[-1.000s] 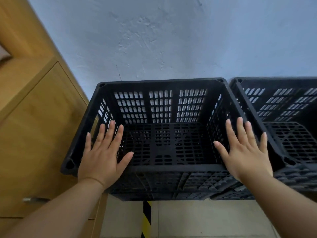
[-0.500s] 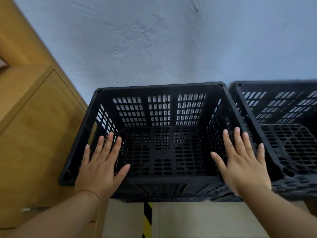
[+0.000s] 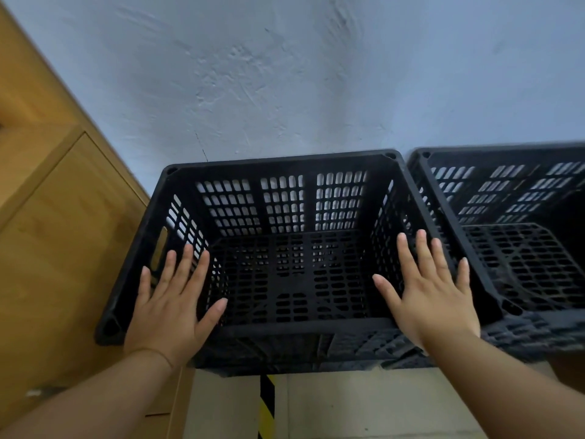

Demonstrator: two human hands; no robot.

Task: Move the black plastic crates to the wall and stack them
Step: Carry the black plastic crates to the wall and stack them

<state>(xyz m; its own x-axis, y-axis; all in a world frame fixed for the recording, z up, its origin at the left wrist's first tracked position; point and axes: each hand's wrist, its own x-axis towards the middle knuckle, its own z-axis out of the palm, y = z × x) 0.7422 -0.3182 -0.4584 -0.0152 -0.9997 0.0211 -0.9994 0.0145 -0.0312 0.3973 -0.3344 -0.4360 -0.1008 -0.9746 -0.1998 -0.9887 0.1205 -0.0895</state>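
A black slotted plastic crate (image 3: 281,166) stands against the pale blue wall (image 3: 300,74), on top of another crate whose front shows below it. My left hand (image 3: 171,305) lies flat with spread fingers over the crate's near left corner. My right hand (image 3: 433,296) lies flat the same way over the near right corner. Neither hand grips anything. A second black crate (image 3: 519,236) stands directly to the right, also against the wall, with its right part cut off by the frame.
A wooden cabinet (image 3: 57,236) flanks the left crate, almost touching its side. Pale floor tiles (image 3: 364,407) show below the crates, with a yellow and black striped line (image 3: 267,403) running toward me.
The crates sit lower in view and the camera has tilted up a little. Both hands stay flat on the near corners of the left crate.
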